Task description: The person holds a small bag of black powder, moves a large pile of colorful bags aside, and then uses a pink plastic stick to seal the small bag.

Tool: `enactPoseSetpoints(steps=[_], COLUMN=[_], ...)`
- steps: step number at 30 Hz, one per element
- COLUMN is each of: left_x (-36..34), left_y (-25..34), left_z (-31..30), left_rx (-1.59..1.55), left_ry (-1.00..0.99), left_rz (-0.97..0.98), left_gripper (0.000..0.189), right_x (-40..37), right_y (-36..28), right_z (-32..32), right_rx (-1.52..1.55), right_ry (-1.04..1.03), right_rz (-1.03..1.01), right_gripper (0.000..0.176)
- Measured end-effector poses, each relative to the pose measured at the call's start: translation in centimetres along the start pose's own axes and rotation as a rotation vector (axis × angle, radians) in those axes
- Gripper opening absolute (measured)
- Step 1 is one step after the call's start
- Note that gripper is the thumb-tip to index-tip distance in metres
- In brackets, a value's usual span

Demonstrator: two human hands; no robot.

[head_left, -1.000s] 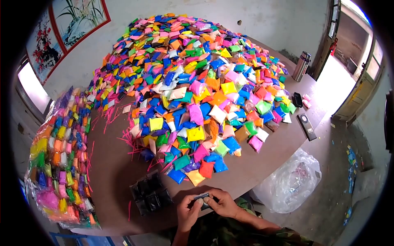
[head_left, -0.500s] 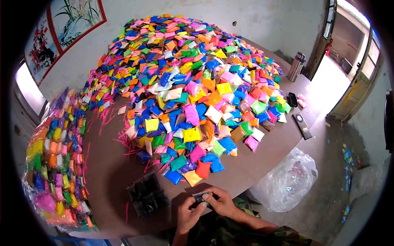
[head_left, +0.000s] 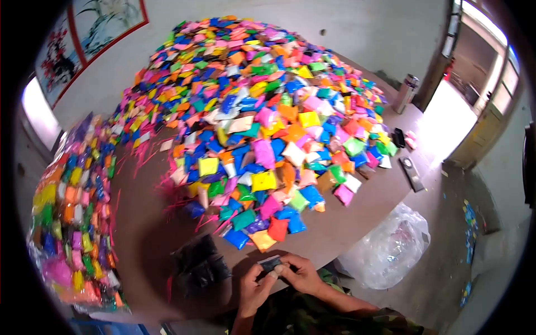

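A small black packet [head_left: 270,263] with a clear edge is pinched between both hands at the table's near edge. My left hand [head_left: 255,287] is closed on its left end, thumb toward the middle. On its right end my right hand [head_left: 300,276] is closed too, with the thumb pressing the front. Left of my hands lies a stack of black packets [head_left: 201,265], slightly blurred. Just beyond my hands begins a large heap of small packets [head_left: 263,181] in many colours; an orange packet [head_left: 262,240] is nearest.
Bundled packets in clear plastic [head_left: 78,218] line the table's left edge. Pink strips [head_left: 146,153] lie beside the heap. At right are a steel flask [head_left: 406,94], a black-and-grey device [head_left: 411,173] and a small black case [head_left: 398,138]. A clear plastic bag [head_left: 388,245] hangs beside the table.
Both hands stay around the black packet, which now shows more of its face and clear edge above the thumbs. The whole view has shifted slightly.
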State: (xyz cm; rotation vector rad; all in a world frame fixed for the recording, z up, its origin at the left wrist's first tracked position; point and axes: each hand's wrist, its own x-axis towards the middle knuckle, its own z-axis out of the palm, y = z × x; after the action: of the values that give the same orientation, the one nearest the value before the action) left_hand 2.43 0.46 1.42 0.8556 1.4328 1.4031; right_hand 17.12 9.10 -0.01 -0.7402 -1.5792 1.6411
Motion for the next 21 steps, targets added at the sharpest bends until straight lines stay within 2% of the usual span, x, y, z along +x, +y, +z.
enactPoseSetpoints(steps=[4, 6, 10, 13, 17, 20, 21], left_x=[0.0, -0.1, 0.0, -0.1, -0.1, 0.2, 0.1], left_y=[-0.2, 1.0, -0.1, 0.5, -1.6, -1.4, -0.7], left_z=[-0.3, -0.2, -0.7, -1.1, -1.3, -0.7, -0.3], left_rx=[0.193, 0.193, 0.101, 0.1, 0.135, 0.0, 0.01], left_ry=[-0.024, 0.002, -0.018, -0.039, -0.085, -0.042, 0.004], left_rz=[0.15, 0.052, -0.077, -0.109, -0.005, -0.045, -0.006], left_gripper=[0.028, 0.029, 0.032, 0.032, 0.032, 0.034, 0.032], right_x=[-0.1, -0.1, 0.2, 0.3, 0.2, 0.1, 0.1], right_y=[-0.5, -0.7, 0.7, 0.6, -0.9, -0.7, -0.9], right_z=[0.4, 0.5, -0.1, -0.1, 0.1, -0.1, 0.1], right_rx=[0.093, 0.166, -0.034, -0.04, 0.072, 0.068, 0.059], right_ry=[0.078, 0.088, 0.011, -0.037, 0.0, 0.009, 0.012], right_rz=[0.118, 0.214, 0.006, -0.01, 0.097, 0.11, 0.098], right_gripper=[0.017, 0.016, 0.015, 0.017, 0.021, 0.022, 0.021])
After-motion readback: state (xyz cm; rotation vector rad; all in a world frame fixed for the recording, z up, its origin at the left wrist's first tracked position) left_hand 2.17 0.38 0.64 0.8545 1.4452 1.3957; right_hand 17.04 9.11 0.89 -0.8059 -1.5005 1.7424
